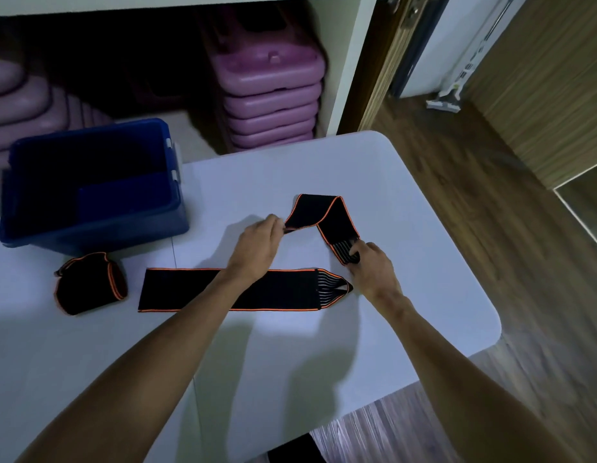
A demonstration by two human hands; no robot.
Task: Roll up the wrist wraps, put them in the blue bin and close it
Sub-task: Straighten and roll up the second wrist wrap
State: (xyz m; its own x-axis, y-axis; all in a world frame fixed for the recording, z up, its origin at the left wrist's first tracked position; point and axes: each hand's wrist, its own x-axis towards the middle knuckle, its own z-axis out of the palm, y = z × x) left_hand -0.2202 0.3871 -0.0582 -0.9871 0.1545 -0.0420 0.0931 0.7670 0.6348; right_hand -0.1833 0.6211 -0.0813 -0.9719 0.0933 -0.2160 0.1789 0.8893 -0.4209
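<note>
Three wraps on the table [407,202]: one rolled wrap [90,284] lies just in front of the blue bin [90,228], probably parked there for an easy drop-in; one flat wrap [197,290] lies stretched straight along the near side, under the forearms; one bent wrap [320,217] is in hand, farther back.

Left hand [257,243]: fingers pinched shut on the plain end of the bent wrap, lifting it slightly off the table. Right hand [374,267]: fingers pressed down on the striped end, closed over it against the tabletop. The wrap bends in an inverted V between the two hands. Judgement: it is held by both ends so it can be pulled straight before rolling; a kinked strip would roll crooked.

Blue bin stands open at the left rear of the table, well apart from the hands; its inside is dark, so I cannot tell what is in it. No lid seen.

Status, judged: one rolled, two to go, none visibly binned, closing not yet possible.
</note>
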